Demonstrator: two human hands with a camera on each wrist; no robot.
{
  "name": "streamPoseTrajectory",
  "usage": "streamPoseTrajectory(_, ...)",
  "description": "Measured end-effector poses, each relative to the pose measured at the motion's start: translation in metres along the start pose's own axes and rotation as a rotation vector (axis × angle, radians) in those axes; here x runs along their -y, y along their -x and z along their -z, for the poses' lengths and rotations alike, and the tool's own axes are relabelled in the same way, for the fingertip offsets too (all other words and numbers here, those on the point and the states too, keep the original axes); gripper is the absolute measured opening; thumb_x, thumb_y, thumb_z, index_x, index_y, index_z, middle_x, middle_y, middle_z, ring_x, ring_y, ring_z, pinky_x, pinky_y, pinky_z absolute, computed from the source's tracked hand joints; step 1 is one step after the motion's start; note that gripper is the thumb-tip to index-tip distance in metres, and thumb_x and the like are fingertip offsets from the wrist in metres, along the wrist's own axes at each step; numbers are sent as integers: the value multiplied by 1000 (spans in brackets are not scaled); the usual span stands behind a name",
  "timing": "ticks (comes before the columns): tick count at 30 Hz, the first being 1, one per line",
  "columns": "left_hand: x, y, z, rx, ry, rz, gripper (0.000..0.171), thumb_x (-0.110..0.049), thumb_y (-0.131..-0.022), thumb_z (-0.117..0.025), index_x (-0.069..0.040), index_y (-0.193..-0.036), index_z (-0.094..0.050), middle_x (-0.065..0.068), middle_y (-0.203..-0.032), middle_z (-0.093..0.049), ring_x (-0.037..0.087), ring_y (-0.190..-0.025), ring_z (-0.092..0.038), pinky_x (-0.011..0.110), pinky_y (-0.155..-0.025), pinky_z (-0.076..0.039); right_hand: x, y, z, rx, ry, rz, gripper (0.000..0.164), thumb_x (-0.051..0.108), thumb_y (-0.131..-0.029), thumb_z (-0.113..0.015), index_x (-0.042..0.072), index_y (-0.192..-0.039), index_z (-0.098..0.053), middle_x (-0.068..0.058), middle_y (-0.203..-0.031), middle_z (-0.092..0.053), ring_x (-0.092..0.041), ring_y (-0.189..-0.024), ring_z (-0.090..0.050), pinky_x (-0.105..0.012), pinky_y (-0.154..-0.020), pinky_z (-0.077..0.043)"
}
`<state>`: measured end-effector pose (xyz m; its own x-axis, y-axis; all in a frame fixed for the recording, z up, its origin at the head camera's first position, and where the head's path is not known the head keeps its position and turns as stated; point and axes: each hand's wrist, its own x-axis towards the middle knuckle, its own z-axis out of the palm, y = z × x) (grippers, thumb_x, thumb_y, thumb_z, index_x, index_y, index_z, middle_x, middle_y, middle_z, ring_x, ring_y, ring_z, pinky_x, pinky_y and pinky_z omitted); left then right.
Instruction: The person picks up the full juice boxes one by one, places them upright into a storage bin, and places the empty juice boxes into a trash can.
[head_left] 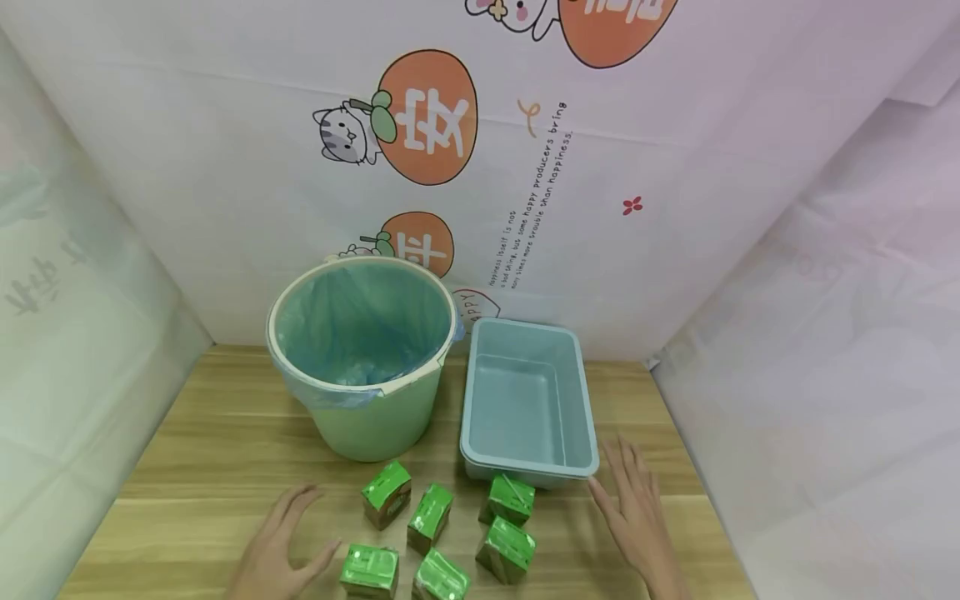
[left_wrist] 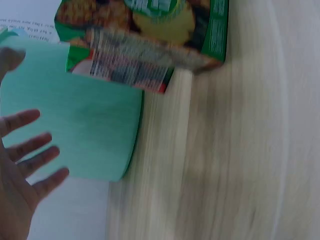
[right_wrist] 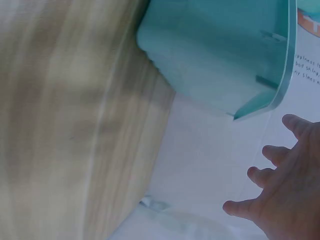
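cartons, six, boxy, green-topped with brownish sides; loosely grouped at differing angles. tray, rectangular, pale blue-green, open side up; behind two cartons. bin, round, pale green, bag-lined; upright, left of tray.

Small boxes: bright green tops, brown sides, one face brown-and-yellow pictured. Bucket: pale green, cream rim; liner translucent, bluish. Tray: plain grey-blue. Table: tan wood grain, darker streaks. Backdrop: white, printed with orange fruits bearing white characters, grey-striped cat, black lettering, red flower.
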<state>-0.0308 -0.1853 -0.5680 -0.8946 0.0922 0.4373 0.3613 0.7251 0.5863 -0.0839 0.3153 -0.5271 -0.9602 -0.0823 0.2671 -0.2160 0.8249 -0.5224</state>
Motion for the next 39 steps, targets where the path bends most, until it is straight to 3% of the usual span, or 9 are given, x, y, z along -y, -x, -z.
streamPoseTrajectory(4, -10, 4, -6, -4, -24, -68, 78, -35, -67, -100, -11, -133, -66, 7, -133, -64, 31, -113, -66, 57, -80, -61, 4, -12, -2, 24, 7, 22, 67, 34, -108, -59, 16, -167, -33, -25, -172, -18, -52, -157, -12, -82, -115, -6)
streamPoseTrajectory(9, -18, 8, -14, 0, 5, -173, 83, -54, -63, -100, -16, -131, -68, -3, -130, -66, 21, -109, -68, 47, -79, -63, 7, -27, -7, 50, 26, 65, 66, 34, -108, -60, 11, -165, -36, -27, -171, -20, -54, -156, -14, -85, -113, -8)
streamPoseTrajectory(12, -22, 9, -18, 42, 73, -214, 83, -58, -67, -97, -20, -134, -66, -6, -131, -65, 18, -111, -68, 43, -79, -63, 9, -35, -11, 73, 36, 75, 67, 36, -108, -59, 10, -165, -36, -26, -172, -19, -54, -156, -14, -85, -113, -9)
streamPoseTrajectory(16, -23, 9, -24, 118, 151, -270, 84, -62, -73, -92, -17, -138, -64, -2, -132, -65, 17, -112, -68, 40, -80, -63, 12, -44, -16, 92, 49, 86, 68, 39, -108, -59, 11, -165, -36, -23, -173, -18, -53, -156, -15, -84, -113, -11)
streamPoseTrajectory(19, -23, 10, -29, 159, 172, -266, 83, -64, -74, -90, -17, -138, -65, -3, -130, -65, 15, -110, -68, 37, -79, -62, 12, -49, -20, 97, 61, 91, 69, 42, -107, -60, 11, -165, -37, -23, -173, -19, -51, -157, -15, -84, -113, -11)
streamPoseTrajectory(28, -24, 16, -36, 217, 248, -206, 59, -44, -81, -93, -28, -132, -65, -12, -122, -65, 5, -102, -65, 28, -71, -57, 13, -55, -26, 117, 85, 83, 76, 45, -104, -63, 10, -166, -35, -25, -172, -18, -52, -157, -14, -83, -114, -9)
streamPoseTrajectory(33, -21, 18, -35, 246, 275, -158, 49, -35, -89, -87, -24, -132, -66, -9, -121, -67, 3, -101, -65, 27, -69, -57, 15, -54, -26, 103, 89, 78, 79, 46, -103, -65, 7, -165, -35, -29, -171, -17, -52, -156, -16, -83, -114, -9)
streamPoseTrajectory(39, -15, 15, -33, 268, 300, -201, 49, -25, -85, -90, -17, -129, -67, -4, -118, -69, 4, -102, -67, 28, -72, -59, 14, -54, -29, 89, 94, 84, 81, 47, -102, -66, 5, -164, -35, -29, -171, -18, -52, -155, -17, -84, -114, -11)
